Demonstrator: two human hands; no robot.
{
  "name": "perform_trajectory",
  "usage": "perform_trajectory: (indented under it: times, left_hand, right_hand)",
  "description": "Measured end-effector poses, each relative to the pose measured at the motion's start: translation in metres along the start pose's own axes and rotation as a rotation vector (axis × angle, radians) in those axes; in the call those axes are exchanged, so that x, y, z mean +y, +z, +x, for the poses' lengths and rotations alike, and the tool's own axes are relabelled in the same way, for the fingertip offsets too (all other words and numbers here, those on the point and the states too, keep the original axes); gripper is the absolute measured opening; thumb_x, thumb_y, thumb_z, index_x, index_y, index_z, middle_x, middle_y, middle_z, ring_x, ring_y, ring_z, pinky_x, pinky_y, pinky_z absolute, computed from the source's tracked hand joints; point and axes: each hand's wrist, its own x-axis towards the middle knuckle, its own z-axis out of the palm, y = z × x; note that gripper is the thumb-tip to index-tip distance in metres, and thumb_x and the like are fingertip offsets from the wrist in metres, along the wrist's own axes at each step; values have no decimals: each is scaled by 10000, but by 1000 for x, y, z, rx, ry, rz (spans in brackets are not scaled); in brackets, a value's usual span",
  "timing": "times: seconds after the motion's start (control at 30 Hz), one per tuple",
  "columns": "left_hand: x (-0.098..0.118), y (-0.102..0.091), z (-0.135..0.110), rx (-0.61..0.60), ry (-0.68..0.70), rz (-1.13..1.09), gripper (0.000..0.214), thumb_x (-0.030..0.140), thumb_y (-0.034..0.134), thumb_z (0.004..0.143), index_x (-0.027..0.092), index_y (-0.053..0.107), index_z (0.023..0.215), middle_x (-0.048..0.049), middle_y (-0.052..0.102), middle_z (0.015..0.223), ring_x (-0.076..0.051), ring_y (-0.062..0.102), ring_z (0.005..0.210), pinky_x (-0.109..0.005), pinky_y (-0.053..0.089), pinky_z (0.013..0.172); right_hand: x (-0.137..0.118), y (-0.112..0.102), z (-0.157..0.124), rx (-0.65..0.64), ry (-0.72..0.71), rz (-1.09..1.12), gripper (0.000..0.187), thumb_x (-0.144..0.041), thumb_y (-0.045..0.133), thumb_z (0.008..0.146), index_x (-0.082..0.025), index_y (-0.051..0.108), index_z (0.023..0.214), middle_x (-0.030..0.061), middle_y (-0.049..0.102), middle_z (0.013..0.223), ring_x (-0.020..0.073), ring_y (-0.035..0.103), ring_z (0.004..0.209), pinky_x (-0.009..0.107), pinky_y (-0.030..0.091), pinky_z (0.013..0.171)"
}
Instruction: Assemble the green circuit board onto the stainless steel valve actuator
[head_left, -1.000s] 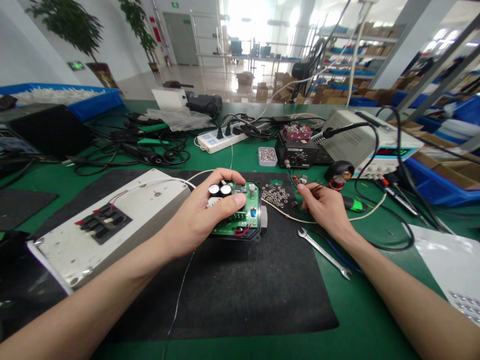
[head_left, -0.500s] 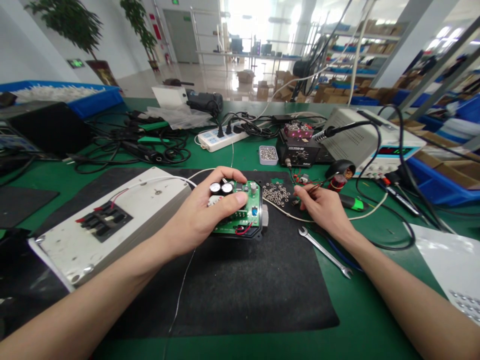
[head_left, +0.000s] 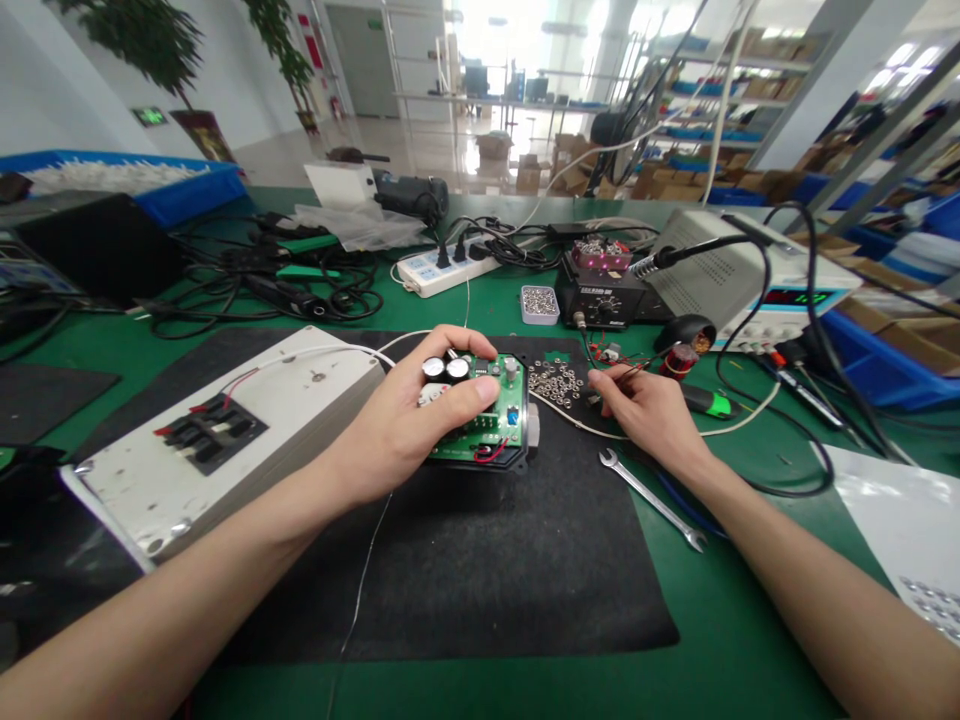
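My left hand [head_left: 405, 420] is closed around a green circuit board [head_left: 499, 405] in a black housing, thumb across the components and fingers over the far edge. Two round capacitors show by the fingers, and a grey connector [head_left: 533, 425] sticks out at the right side. Farther right, my right hand [head_left: 651, 412] is closed in a pinch beside thin wires and a pale cable; what lies between the fingertips is too small to make out. Left of the fingertips, many small metal nuts [head_left: 556, 384] are spread on the black mat [head_left: 525, 560]. An open-ended wrench [head_left: 652, 498] lies below the right hand.
A white metal box with black terminals [head_left: 300, 365] stands left. Behind are a power strip [head_left: 442, 268], a dish of small metal parts [head_left: 539, 304], a black soldering station [head_left: 600, 297] and a power supply [head_left: 750, 270]. A green-handled tool [head_left: 709, 402] lies right; cables cross there.
The camera view has shifted slightly. Both hands keep nearly the same pose, the left on the circuit board and the right by the wires.
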Motion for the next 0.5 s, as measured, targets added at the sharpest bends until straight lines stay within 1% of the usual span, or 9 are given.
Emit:
perform_trajectory:
  times: [0.17, 0.27, 0.37, 0.5]
  left_hand:
    - [-2, -1, 0, -7, -5, -28, 450, 577, 815, 930, 266, 654, 1213, 5, 611, 937, -174, 571, 777, -297, 457, 676]
    - [-3, -1, 0, -8, -1, -26, 443, 566, 818, 933, 269, 656, 1219, 3, 619, 963, -174, 574, 792, -299, 468, 689]
    - [-3, -1, -1, -10, 2, -19, 445, 575, 817, 940, 271, 656, 1222, 3, 621, 979, -171, 574, 803, -296, 471, 698]
    - [-3, -1, -1, -7, 7, -19, 462, 596, 818, 936, 269, 657, 1219, 11, 604, 951, -162, 553, 782, -288, 458, 682]
  right_hand:
    - [0, 0, 0, -8, 6, 4, 591, -728, 575, 1030, -224, 757, 779, 47, 752, 636, 221, 673, 561, 332, 457, 618]
    - [1, 0, 0, -12, 8, 5, 574, -714, 581, 1031, -223, 757, 791, 48, 757, 641, 222, 674, 565, 332, 451, 615]
    - [1, 0, 0, -13, 9, 6, 554, -695, 590, 1034, -220, 761, 806, 45, 755, 636, 217, 668, 553, 331, 448, 610]
    - [1, 1, 0, -13, 5, 11, 546, -691, 594, 1036, -211, 774, 847, 45, 756, 638, 215, 669, 553, 328, 448, 606]
